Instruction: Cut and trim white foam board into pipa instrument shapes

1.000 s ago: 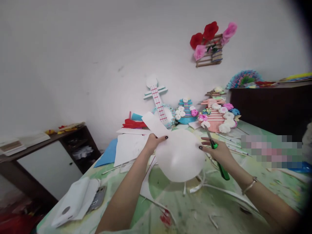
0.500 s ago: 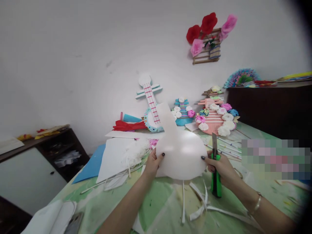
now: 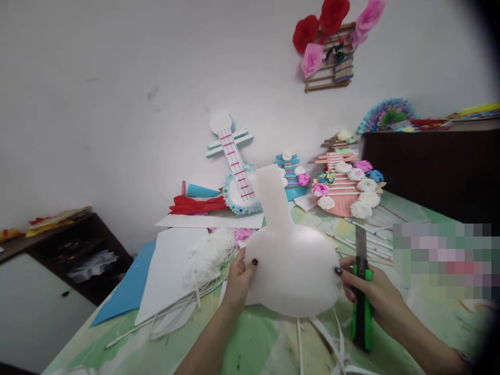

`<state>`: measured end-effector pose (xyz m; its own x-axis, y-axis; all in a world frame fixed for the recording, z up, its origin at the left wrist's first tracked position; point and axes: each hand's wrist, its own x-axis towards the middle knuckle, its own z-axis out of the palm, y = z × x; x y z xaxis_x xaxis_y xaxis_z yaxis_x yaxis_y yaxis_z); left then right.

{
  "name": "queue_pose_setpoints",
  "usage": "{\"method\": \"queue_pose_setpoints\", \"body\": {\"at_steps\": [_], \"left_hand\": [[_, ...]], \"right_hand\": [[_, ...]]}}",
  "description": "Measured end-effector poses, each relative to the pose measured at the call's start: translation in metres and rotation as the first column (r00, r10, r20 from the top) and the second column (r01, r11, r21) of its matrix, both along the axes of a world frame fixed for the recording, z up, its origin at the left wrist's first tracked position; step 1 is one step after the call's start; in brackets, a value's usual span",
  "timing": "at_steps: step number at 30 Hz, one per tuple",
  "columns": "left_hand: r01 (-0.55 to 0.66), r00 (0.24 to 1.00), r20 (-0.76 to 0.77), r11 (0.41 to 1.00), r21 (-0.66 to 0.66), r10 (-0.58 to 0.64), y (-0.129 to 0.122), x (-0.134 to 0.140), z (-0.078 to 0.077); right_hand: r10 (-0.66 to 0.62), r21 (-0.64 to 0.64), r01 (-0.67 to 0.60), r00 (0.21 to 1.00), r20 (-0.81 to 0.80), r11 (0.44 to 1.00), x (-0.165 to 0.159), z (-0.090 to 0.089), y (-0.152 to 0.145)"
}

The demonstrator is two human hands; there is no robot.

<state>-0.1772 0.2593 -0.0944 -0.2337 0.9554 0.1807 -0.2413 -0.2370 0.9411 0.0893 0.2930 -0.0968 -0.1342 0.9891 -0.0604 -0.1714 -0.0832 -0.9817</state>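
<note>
A white lute-shaped foam board cutout (image 3: pixel 292 265), with a straight neck and a rounded body, is held up over the table in front of me. My left hand (image 3: pixel 239 277) pinches its left edge, thumb on the near face and fingers behind. At the cutout's right edge is my right hand (image 3: pixel 377 291), its thumb tip against or very near the rim. That same hand grips a green box cutter (image 3: pixel 363 307) whose blade is out and points upward. Thin white offcut strips (image 3: pixel 328 336) lie below the cutout.
A finished white lute model (image 3: pixel 238 172) leans against the wall beside blue (image 3: pixel 295 192) and pink (image 3: pixel 339 200) flowered ones. On the left lie white sheets (image 3: pixel 167 271), a blue sheet (image 3: pixel 125 286) and shredded white strands (image 3: pixel 209 258). Several thin sticks (image 3: pixel 371 245) lie at right.
The cutout and both hands sit lower in view, and the cutout's body appears larger. The box cutter has shifted right and down with my right hand. My view has tilted slightly.
</note>
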Motion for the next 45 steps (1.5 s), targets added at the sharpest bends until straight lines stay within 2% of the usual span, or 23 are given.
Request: {"method": "queue_pose_setpoints", "body": {"at_steps": [8, 13, 17, 20, 23, 30, 35, 38, 41, 43, 45], "left_hand": [[-0.009, 0.997, -0.079, 1.000, 0.015, 0.010, -0.002, 0.002, 0.010], [-0.062, 0.996, -0.064, 0.998, -0.010, 0.061, -0.007, 0.003, 0.018], [-0.046, 0.998, -0.044, 0.998, -0.049, 0.044, -0.011, 0.004, 0.022], [-0.043, 0.998, -0.036, 0.998, -0.056, 0.041, -0.013, 0.002, 0.024], [-0.033, 0.998, -0.056, 0.999, -0.001, 0.033, -0.015, 0.001, 0.029], [0.007, 0.995, -0.097, 0.998, 0.061, -0.001, -0.023, 0.005, 0.044], [-0.006, 0.996, -0.090, 0.997, 0.071, 0.012, -0.023, 0.011, 0.038], [-0.021, 0.993, -0.117, 0.997, 0.068, 0.029, -0.021, 0.014, 0.032], [-0.053, 0.987, -0.147, 0.994, 0.095, 0.067, -0.023, 0.020, 0.033], [-0.086, 0.976, -0.187, 0.986, 0.144, 0.112, -0.027, 0.025, 0.037], [-0.129, 0.929, -0.314, 0.967, 0.220, 0.195, -0.034, 0.031, 0.041]], "right_hand": [[-0.029, 0.070, 0.025, 0.999, 0.046, 0.997, 0.004, -0.005, 0.000], [0.023, 0.115, -0.032, 0.997, 0.076, 0.993, 0.003, -0.002, -0.003], [0.029, 0.158, -0.047, 0.993, 0.116, 0.986, 0.002, 0.004, -0.006], [0.000, 0.207, -0.033, 0.988, 0.156, 0.978, 0.001, 0.011, -0.010], [-0.046, 0.265, -0.004, 0.982, 0.181, 0.964, -0.001, 0.014, -0.014], [-0.124, 0.364, 0.025, 0.959, 0.253, 0.931, -0.003, 0.012, -0.017], [-0.166, 0.418, 0.019, 0.933, 0.319, 0.908, 0.002, 0.007, -0.009], [-0.223, 0.456, 0.031, 0.900, 0.374, 0.889, 0.005, 0.002, -0.005], [-0.301, 0.505, 0.045, 0.847, 0.438, 0.862, 0.008, 0.001, -0.004], [-0.370, 0.562, 0.053, 0.803, 0.467, 0.825, 0.010, 0.003, -0.005], [-0.449, 0.638, 0.057, 0.759, 0.471, 0.768, 0.011, 0.007, -0.009]]}}
